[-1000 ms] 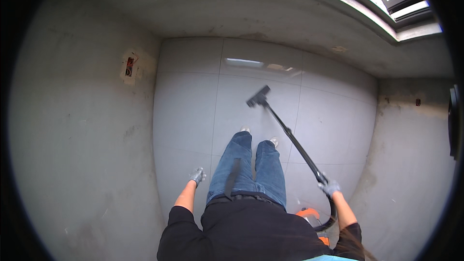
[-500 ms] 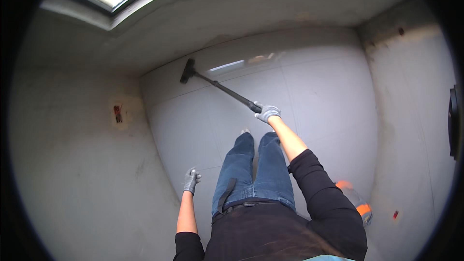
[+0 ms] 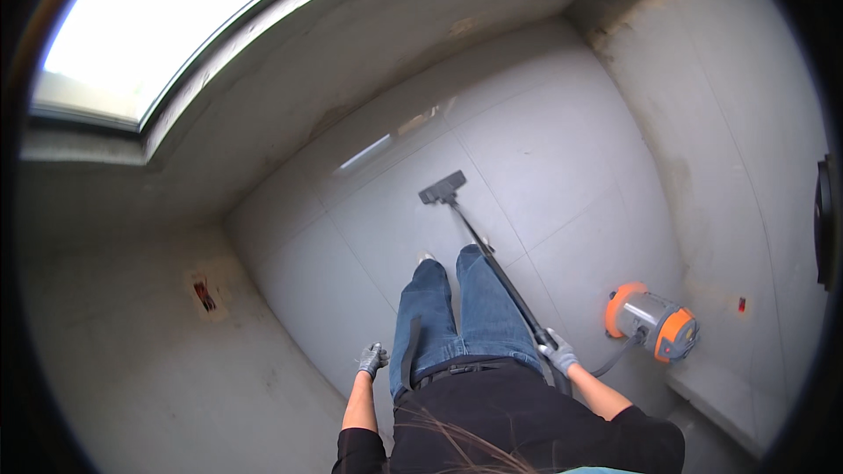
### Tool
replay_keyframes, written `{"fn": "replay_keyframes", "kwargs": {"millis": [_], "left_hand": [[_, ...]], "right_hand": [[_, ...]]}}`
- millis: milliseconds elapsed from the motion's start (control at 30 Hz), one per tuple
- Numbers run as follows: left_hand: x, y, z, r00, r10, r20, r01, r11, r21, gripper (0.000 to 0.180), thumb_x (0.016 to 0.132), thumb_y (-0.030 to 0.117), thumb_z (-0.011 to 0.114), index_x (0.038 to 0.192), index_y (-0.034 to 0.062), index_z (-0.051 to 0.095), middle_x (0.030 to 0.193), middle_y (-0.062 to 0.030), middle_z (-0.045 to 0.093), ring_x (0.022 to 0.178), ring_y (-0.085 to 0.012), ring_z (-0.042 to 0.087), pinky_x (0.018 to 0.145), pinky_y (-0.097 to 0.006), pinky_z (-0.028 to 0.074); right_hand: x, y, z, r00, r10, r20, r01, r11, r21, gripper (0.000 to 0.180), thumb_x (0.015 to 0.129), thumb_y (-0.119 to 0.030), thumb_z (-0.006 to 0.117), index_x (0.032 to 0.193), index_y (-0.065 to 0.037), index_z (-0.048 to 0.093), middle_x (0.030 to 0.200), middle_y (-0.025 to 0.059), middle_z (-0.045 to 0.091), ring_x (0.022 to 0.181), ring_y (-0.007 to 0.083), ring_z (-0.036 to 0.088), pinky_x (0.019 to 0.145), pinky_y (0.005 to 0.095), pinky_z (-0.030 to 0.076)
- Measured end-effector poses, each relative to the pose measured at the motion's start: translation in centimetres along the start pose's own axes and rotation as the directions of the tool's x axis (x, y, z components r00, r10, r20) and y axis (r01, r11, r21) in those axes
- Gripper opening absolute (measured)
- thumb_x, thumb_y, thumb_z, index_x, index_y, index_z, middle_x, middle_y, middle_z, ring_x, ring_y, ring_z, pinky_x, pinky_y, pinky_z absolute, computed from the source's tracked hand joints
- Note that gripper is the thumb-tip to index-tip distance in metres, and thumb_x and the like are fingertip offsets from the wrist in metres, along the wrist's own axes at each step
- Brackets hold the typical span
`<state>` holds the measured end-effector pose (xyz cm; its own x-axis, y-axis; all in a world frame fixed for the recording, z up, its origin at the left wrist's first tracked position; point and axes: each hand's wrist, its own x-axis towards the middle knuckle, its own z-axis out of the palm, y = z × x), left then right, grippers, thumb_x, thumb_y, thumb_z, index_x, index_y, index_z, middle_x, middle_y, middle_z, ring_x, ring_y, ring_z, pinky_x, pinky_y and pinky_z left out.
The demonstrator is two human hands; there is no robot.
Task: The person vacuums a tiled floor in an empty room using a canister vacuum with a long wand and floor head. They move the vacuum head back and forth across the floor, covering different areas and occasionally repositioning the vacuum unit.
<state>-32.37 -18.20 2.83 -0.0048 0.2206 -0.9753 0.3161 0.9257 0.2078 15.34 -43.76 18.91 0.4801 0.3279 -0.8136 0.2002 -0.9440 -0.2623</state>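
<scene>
Grey-gloved, the right hand (image 3: 558,354) is closed around the black wand (image 3: 505,281); its floor head (image 3: 443,188) sits on the tiles (image 3: 571,184). The left hand (image 3: 373,360) is curled, nothing visible in it; how tightly cannot be told. A hard pull on the hose (image 3: 618,358) could tip the orange-and-silver vacuum cleaner (image 3: 650,323) near the right wall (image 3: 720,237). No brand, label or writing is legible.

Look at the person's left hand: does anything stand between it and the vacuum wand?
Yes. Seen from above, the legs in blue jeans and a dark strap lie between the gloved left hand and the black wand, which the right hand grips.
</scene>
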Motion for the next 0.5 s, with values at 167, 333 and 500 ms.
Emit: {"fn": "replay_keyframes", "kwargs": {"millis": [167, 333, 500], "left_hand": [[-0.2, 7.8, -1.7, 0.989, 0.141, -0.045, -0.139, 0.989, 0.041, 0.034, 0.097, 0.027, 0.050, 0.126, 0.0076, 0.047, 0.091, -0.0124, 0.062, 0.069, -0.0216, 0.065, 0.055, -0.033, 0.055], [-1.3, 17.5, -3.2, 0.956, 0.276, -0.102, -0.264, 0.957, 0.121, 0.035, 0.098, 0.025, 0.050, 0.129, 0.0083, 0.044, 0.093, -0.0133, 0.061, 0.069, -0.0215, 0.065, 0.055, -0.034, 0.056], [-0.7, 19.8, -2.8, 0.950, 0.296, -0.100, -0.292, 0.955, 0.061, 0.032, 0.098, 0.023, 0.050, 0.127, 0.0102, 0.047, 0.092, -0.0128, 0.062, 0.069, -0.0201, 0.065, 0.054, -0.033, 0.056]], "right_hand": [[13.4, -9.6, 4.1, 0.991, -0.127, -0.038, 0.131, 0.891, 0.434, 0.069, 0.083, -0.028, 0.069, 0.143, -0.019, 0.038, 0.115, 0.0153, 0.063, 0.092, 0.0253, 0.063, 0.078, 0.0359, 0.052], [27.0, -20.5, -0.9, 0.996, -0.078, -0.036, 0.085, 0.962, 0.261, 0.075, 0.076, -0.045, 0.073, 0.140, -0.024, 0.043, 0.117, 0.0151, 0.064, 0.098, 0.0266, 0.064, 0.082, 0.0376, 0.052], [22.6, -14.5, -5.5, 0.974, -0.097, -0.204, 0.124, 0.985, 0.123, 0.072, 0.076, -0.049, 0.070, 0.139, -0.024, 0.045, 0.115, 0.0154, 0.064, 0.100, 0.0264, 0.063, 0.086, 0.0347, 0.049]]}}
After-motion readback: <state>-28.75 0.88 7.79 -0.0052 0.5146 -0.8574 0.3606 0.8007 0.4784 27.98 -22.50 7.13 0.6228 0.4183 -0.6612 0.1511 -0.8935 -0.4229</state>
